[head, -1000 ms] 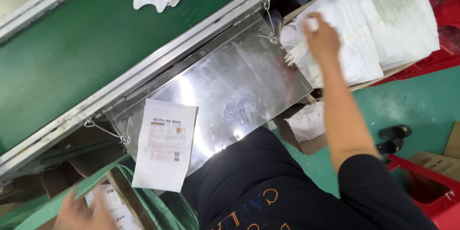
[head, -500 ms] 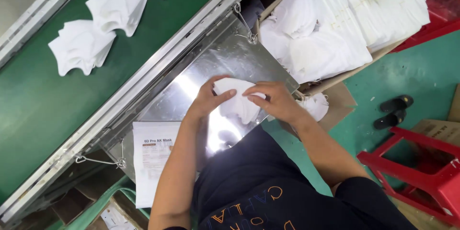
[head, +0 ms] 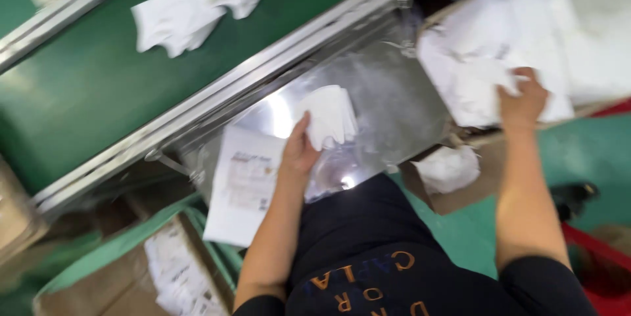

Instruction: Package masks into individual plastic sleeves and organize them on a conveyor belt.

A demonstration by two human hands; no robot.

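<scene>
Left hand (head: 299,151) pins folded white mask (head: 328,115) mid-frame on desk (head: 401,105) | right hand (head: 522,99) fingers closing on mask stack (head: 473,72), upper right | next likely: lift one cleanly

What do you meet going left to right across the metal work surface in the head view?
Printed white packet → left hand → folded white mask → right hand on the stacked white masks in the cardboard box.

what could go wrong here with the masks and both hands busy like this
The left hand only steadies the folded white mask on the shiny metal tray, so it could slide. The right hand digs into the loose white stack in the cardboard box and may drag out extras. The printed pouch overhangs the tray's edge and might get knocked off.
</scene>
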